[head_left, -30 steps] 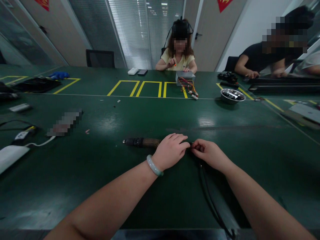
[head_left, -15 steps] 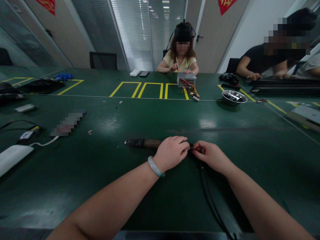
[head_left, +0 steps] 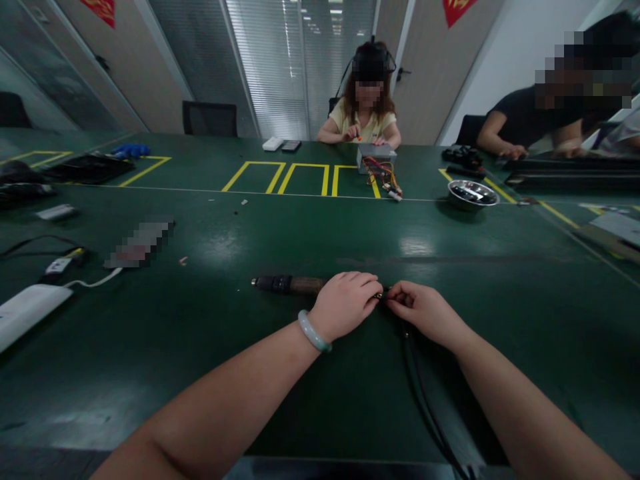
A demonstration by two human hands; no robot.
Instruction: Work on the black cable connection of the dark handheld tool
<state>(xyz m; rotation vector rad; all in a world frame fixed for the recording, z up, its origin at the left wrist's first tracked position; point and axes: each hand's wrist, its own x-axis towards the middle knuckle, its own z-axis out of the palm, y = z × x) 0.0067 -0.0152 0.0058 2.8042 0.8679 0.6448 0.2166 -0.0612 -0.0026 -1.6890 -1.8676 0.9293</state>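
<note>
A cylindrical tool (head_left: pixel 287 285) with a black nose and a brown body lies on the green workbench (head_left: pixel 165 373), its rear end under my left hand (head_left: pixel 345 306). My left wrist wears a pale green bangle (head_left: pixel 314 331). My right hand (head_left: pixel 419 311) meets my left at a small dark fitting (head_left: pixel 382 295), which both sets of fingertips seem to pinch. A black cable (head_left: pixel 425 400) runs from beneath my right hand towards the bench's near edge. The fitting is largely hidden by my fingers.
Across the bench, a person (head_left: pixel 363 127) sits behind a grey box (head_left: pixel 376 155) with coloured wires. A steel bowl (head_left: pixel 471 194) stands to the right. A white device (head_left: pixel 30 312) with a white cable lies at the left. Another person (head_left: pixel 520 120) works at the right.
The whole view has shifted slightly, moving the tool and hands a little right in the frame. My hands stay together on the tool and fitting, with no visible change of hold.
</note>
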